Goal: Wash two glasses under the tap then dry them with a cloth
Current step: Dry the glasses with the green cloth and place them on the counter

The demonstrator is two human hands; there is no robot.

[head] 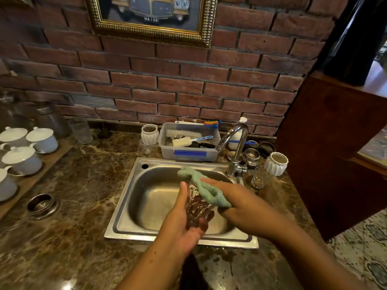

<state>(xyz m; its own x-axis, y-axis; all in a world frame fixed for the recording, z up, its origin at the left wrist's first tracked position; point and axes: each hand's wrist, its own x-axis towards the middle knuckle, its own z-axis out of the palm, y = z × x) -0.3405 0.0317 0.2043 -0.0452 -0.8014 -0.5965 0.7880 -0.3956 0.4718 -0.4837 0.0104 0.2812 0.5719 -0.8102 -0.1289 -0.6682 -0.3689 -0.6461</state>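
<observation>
Left hand [184, 223] grips glass [196, 207], right hand [237, 203] cloth [200, 184] — plate [151, 19] reads "MA".

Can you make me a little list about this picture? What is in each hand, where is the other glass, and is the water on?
left hand: holds a clear glass over the sink
right hand: grips a green cloth right by the top of that glass
second glass: stands on the counter, to the right of the tap
water: none seen coming out of the tap
step: looks like drying the held glass
</observation>
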